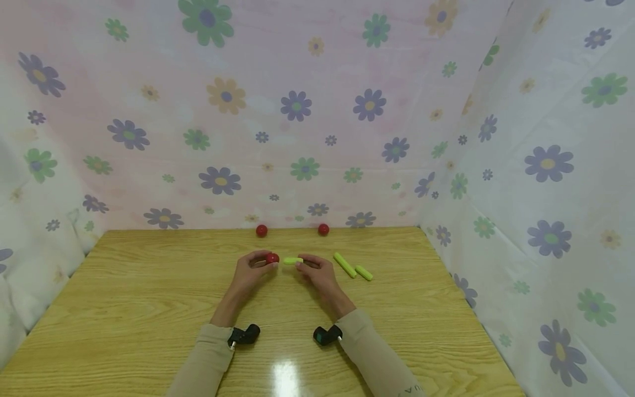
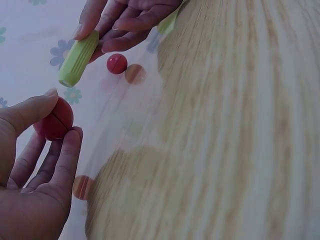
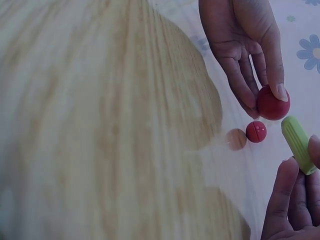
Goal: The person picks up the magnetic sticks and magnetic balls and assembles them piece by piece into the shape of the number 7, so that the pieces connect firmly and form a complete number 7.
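My left hand (image 1: 252, 272) pinches a red ball (image 2: 56, 120) between thumb and fingertips; a dark seam line runs across the ball. Facing it, my right hand (image 1: 319, 274) pinches a short yellow-green ribbed stick (image 3: 297, 144) near one end. The stick's free end points at the ball, with a small gap between them in the head view. Both hands are above the middle of the wooden table (image 1: 163, 298). Right of my right hand lie a longer yellow-green stick (image 1: 344, 265) and a shorter yellow-green stick (image 1: 364, 273).
Two more red balls sit at the table's back edge, a left ball (image 1: 261, 231) and a right ball (image 1: 323, 229). Behind them hangs a flowered cloth (image 1: 297, 138), which also stands along both sides. Black wrist cameras are strapped over both sleeves.
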Demonstrator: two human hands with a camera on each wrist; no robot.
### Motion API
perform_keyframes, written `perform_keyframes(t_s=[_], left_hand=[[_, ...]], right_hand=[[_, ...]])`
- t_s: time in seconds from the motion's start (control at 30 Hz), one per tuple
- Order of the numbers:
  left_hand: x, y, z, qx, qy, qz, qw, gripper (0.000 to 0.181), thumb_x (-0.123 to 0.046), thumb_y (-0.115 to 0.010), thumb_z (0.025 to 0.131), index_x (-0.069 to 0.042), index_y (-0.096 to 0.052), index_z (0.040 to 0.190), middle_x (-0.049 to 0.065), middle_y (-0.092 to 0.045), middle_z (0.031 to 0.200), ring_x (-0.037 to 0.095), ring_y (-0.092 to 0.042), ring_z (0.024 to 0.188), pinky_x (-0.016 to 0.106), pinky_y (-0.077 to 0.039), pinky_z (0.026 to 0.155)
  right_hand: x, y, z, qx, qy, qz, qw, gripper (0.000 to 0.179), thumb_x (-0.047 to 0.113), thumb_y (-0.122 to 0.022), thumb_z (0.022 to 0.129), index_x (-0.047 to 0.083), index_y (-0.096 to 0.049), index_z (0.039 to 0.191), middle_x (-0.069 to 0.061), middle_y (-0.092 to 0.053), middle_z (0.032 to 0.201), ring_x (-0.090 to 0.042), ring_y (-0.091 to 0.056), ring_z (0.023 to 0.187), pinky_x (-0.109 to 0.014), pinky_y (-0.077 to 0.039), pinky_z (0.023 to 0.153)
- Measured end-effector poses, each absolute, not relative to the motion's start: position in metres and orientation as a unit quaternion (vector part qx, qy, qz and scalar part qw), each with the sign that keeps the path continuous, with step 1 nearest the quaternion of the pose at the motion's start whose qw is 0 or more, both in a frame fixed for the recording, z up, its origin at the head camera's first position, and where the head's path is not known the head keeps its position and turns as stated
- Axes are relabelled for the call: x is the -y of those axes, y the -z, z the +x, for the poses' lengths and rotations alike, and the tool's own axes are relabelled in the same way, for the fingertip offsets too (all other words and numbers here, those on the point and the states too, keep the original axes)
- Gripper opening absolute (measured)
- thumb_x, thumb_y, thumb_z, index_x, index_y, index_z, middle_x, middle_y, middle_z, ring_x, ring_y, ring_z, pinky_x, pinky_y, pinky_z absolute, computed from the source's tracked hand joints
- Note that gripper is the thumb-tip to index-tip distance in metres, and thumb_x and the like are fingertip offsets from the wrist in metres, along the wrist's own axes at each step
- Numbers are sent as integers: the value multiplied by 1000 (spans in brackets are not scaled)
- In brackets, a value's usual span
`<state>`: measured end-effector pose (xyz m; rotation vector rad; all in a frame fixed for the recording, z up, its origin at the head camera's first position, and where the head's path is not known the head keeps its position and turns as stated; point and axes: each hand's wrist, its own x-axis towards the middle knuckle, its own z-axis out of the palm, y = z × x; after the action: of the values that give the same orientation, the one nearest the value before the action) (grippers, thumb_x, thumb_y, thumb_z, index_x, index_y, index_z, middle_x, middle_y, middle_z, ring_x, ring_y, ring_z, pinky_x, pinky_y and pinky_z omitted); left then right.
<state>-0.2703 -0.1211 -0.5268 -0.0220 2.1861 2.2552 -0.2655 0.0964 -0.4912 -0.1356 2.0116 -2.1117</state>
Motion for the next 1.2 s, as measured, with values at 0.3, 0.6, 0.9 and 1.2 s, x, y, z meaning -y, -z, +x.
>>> perform_keyframes(t_s=[0.3,0.6,0.9,1.2], left_hand=[[118,529,-269,-696,-718,1,10,46,-5,-79,89,3,-62,131,24,-63,133,36,-60,125,28,-58,92],[117,527,-267,-699,-715,0,12,47,-7,-80,89,3,-62,131,23,-63,133,36,-61,124,33,-58,93],[118,526,-267,-708,-706,25,14,52,-5,-77,91,5,-58,138,25,-61,136,39,-59,126,35,-57,96],[122,530,-270,-720,-692,52,18,51,-7,-77,91,6,-59,138,25,-62,135,39,-61,125,23,-57,91]], right_hand=[[-94,490,-264,-693,711,-53,106,42,7,-69,97,-13,-59,133,-2,-73,106,-13,-70,93,-36,-61,84],[-93,490,-266,-692,712,-50,103,42,5,-69,97,-14,-58,133,-4,-72,109,-13,-69,94,-39,-61,86],[-92,492,-268,-688,716,-50,107,42,5,-69,96,-14,-58,133,-1,-71,104,-9,-68,91,-39,-61,86],[-93,492,-270,-692,713,-49,102,40,4,-70,96,-13,-61,131,-5,-73,106,-6,-67,86,-36,-62,82]])
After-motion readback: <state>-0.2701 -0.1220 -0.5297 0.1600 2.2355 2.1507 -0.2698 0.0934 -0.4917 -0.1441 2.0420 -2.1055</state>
